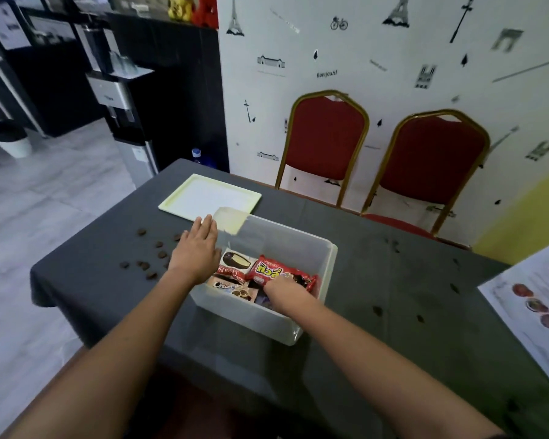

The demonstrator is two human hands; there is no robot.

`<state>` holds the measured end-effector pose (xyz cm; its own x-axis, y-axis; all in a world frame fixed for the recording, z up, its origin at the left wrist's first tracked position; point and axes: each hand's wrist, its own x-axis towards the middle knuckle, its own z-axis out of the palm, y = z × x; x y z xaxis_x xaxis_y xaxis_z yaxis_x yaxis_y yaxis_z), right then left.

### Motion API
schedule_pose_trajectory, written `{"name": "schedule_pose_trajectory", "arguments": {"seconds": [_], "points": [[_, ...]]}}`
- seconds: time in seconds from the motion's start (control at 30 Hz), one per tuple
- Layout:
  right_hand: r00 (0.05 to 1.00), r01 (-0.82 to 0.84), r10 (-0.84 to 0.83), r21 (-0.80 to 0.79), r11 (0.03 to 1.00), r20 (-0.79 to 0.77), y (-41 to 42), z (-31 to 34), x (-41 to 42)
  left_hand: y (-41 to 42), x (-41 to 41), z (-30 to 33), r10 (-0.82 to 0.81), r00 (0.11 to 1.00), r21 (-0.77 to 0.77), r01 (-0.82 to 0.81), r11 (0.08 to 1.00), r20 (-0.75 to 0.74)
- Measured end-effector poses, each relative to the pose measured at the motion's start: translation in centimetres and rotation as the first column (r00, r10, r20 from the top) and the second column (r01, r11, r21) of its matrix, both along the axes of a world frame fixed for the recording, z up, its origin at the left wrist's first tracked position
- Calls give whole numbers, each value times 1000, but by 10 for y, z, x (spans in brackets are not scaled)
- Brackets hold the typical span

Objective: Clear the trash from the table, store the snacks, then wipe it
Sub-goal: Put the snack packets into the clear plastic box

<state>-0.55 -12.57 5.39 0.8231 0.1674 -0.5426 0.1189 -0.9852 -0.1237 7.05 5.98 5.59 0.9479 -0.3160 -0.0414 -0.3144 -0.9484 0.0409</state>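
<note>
A translucent plastic box (325, 270) stands on the dark grey table (393, 280) and holds several snack packs, among them a red wrapper (273, 272) and a choco pie pack (235, 261). My right hand (284, 294) reaches down into the box with its fingers on the red wrapper; they are partly hidden, so the grip is unclear. My left hand (195, 251) lies flat with straight fingers against the box's left rim. The box's pale lid (210, 196) lies behind it on the table.
Several dark brown crumbs (149, 258) lie scattered left of the box, and more dark specks (419, 312) to its right. A printed sheet (533, 308) lies at the right edge. Two red chairs (327, 141) stand behind the table. A white bin (10, 139) sits on the floor far left.
</note>
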Motion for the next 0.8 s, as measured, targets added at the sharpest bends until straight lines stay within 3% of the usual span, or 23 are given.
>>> {"name": "schedule_pose_trajectory", "arguments": {"seconds": [0.1,0.23,0.37,0.4,0.47,0.53,0.6,0.73,0.8], "points": [[997,46,-44,-17,999,59,-4,5,-1,0,1,-1,-1,1000,-20,2,1000,12],[923,162,-189,108,981,336,-8,23,6,0,2,-3,8,999,-62,-6,998,32],[969,147,-172,143,979,175,-1,18,3,0,3,-5,7,999,-83,-4,997,39],[960,158,-190,161,974,204,-1,13,1,0,0,-7,4,1000,-76,-2,997,30],[878,146,-218,194,970,427,-5,10,4,1,-3,-10,-2,999,-66,5,998,38],[725,129,-264,251,959,636,-11,15,16,2,-4,-8,0,999,-60,2,998,44],[640,156,-318,287,945,700,-19,19,29,3,-8,-8,-2,999,-45,4,999,42],[751,262,-284,126,957,596,-32,4,48,-2,-6,-7,11,1000,-66,-11,998,-3],[770,246,-236,65,967,593,-36,-3,54,-4,-1,2,36,999,-214,-37,976,-10]]}}
